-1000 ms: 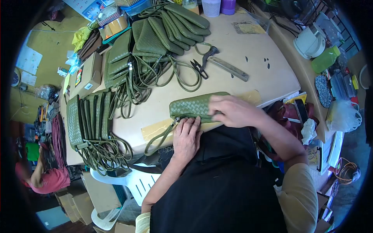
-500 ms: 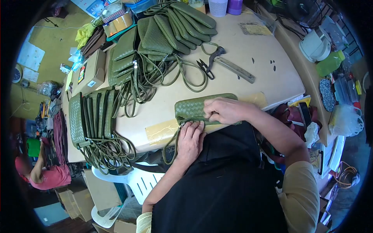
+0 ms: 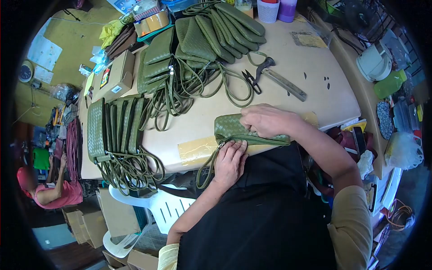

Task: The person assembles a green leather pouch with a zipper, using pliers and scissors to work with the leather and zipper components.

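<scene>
Pressing down on one green woven pouch (image 3: 234, 127) at the near edge of the counter (image 3: 315, 94), we hold it with both hands. Our right hand (image 3: 268, 120) lies flat on top of it, fingers bent over the far edge. Our left hand (image 3: 229, 162) pinches the near zipper edge with its fingers closed on it. A second ago our right hand was further right on the pouch; now it has slid left, toward the zipper end, and the strap (image 3: 208, 166) hangs lower over the counter edge. We think this means the work along the zipper is moving on. On the far side we count one big pile of green pouches (image 3: 211, 31) with long straps, too packed to count one by one. On the left lies one row of about six more pouches (image 3: 114, 126). We see one pair of scissors (image 3: 252, 80), one long flat tool (image 3: 288, 84), one small box (image 3: 114, 76) and two cups (image 3: 278, 9).
</scene>
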